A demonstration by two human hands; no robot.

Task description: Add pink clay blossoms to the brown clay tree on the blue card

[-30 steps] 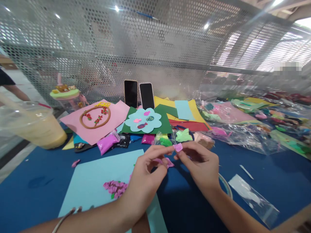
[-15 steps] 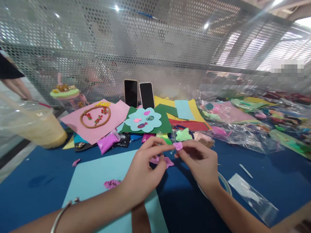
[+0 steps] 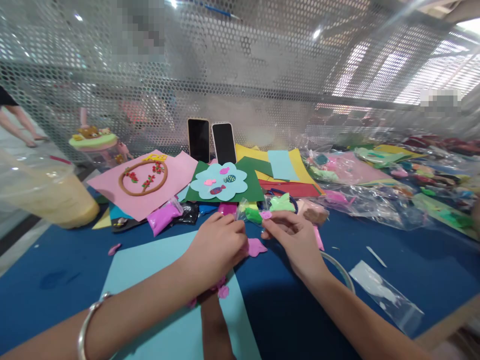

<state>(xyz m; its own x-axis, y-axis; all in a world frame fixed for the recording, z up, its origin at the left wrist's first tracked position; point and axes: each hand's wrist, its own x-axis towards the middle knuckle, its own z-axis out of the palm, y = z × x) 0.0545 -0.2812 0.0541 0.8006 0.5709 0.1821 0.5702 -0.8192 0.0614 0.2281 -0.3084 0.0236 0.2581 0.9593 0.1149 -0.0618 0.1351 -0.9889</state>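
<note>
My right hand (image 3: 290, 240) pinches a small pink clay flower (image 3: 266, 215) between thumb and forefinger, above the blue table. My left hand (image 3: 221, 242) is closed over the left end of a flat lump of pink modelling clay (image 3: 257, 247); its fingertips are hidden behind the hand. Beneath my left forearm lies a light blue sheet (image 3: 150, 265). On that sheet are a brown trunk-like strip (image 3: 215, 325) and pink clay pieces (image 3: 223, 291), partly covered by my forearm.
Two phones (image 3: 198, 140) lean against the perforated metal panel (image 3: 262, 75). A drink cup (image 3: 63, 195) stands at left. Behind my hands lie clay packets (image 3: 164, 216), a green sheet (image 3: 249, 185) bearing a blue flower cutout, and a pink sheet (image 3: 180, 170). A tape roll (image 3: 345, 270) rests near my right wrist.
My left hand has left the pink flower and drawn back and down to the pink clay, its fingers curling in. My right hand keeps the flower, shifted slightly left and up.
</note>
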